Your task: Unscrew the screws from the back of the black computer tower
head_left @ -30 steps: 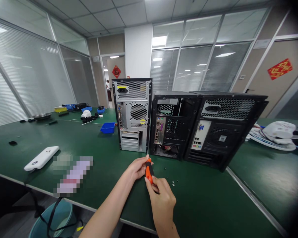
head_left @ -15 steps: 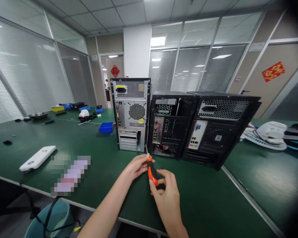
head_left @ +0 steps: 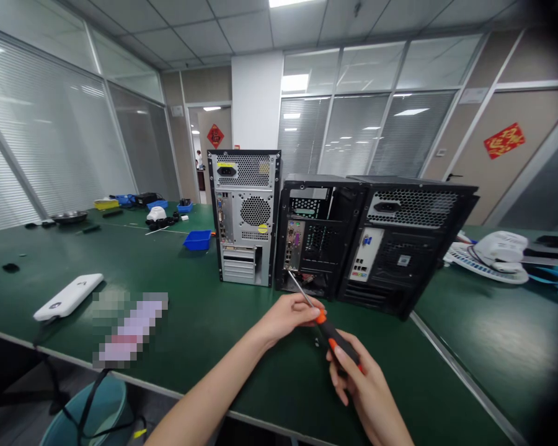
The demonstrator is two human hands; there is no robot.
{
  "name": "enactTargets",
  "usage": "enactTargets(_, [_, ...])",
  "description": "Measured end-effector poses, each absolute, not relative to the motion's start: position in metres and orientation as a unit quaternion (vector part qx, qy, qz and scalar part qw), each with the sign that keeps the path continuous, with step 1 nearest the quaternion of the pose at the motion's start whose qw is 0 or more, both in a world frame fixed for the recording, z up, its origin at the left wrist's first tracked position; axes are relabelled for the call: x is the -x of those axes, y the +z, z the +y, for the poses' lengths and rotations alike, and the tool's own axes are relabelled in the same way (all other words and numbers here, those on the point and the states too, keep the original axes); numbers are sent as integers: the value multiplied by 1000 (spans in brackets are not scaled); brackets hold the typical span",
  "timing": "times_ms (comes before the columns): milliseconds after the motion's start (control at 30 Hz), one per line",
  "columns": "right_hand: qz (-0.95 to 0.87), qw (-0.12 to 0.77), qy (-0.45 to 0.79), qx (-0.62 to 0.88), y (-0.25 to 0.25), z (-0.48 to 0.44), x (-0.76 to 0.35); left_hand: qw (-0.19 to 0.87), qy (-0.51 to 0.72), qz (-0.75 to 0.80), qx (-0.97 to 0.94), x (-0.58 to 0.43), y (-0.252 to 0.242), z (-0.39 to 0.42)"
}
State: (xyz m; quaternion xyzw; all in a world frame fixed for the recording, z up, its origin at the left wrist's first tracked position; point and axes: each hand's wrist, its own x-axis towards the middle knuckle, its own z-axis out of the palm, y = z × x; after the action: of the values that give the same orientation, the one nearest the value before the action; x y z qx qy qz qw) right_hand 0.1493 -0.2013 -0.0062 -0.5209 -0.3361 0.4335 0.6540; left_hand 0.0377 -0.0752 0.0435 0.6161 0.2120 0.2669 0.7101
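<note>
My right hand point(head_left: 360, 378) is closed round the black-and-orange handle of a screwdriver point(head_left: 338, 339). The fingers of my left hand point(head_left: 292, 316) pinch the same screwdriver where handle meets shaft. Its shaft slants up and left, the tip over the lower end of the port panel point(head_left: 294, 244) on the middle black computer case point(head_left: 323, 248); whether it touches cannot be made out. To the left stands a silver-backed computer case point(head_left: 248, 214), and on the right another black computer case point(head_left: 407, 248). Small bits point(head_left: 317, 341) lie on the table between my hands.
The green table point(head_left: 177, 347) bears a white device point(head_left: 69, 297), a blurred-out patch point(head_left: 132, 328) and a blue tray point(head_left: 198, 240). More trays and parts lie at the far left. A white fan point(head_left: 497, 257) is at the right. Below the front edge stands a teal bin point(head_left: 86, 412).
Both hands have moved right with the screwdriver. It now slants up-left, its tip shifted from the gap between the left and middle cases to the middle case's port panel.
</note>
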Motion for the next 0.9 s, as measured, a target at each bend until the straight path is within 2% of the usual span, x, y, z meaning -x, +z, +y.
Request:
enactTargets(133, [-316, 672, 412, 528, -15, -213, -172, 579, 221, 195, -761, -42, 36, -79])
enactTargets(233, [-312, 672, 393, 545, -22, -220, -183, 482, 220, 237, -814, -41, 30, -79])
enactTargets(367, [-322, 659, 362, 576, -30, -228, -189, 309, 283, 359, -834, -32, 30, -73])
enactTargets(533, [-357, 610, 325, 628, -40, -234, -188, 142, 357, 454, -804, -20, 39, -40])
enactTargets(600, [-366, 597, 314, 641, -43, -236, -189, -38, 342, 510, -788, -15, 40, -18])
enactTargets(667, [-369, 593, 306, 647, -45, -237, -189, -127, 308, 543, -771, -12, 37, 5])
enactTargets(900, [-357, 599, 306, 648, -42, -240, -186, -151, 269, 571, -761, -13, 14, 52])
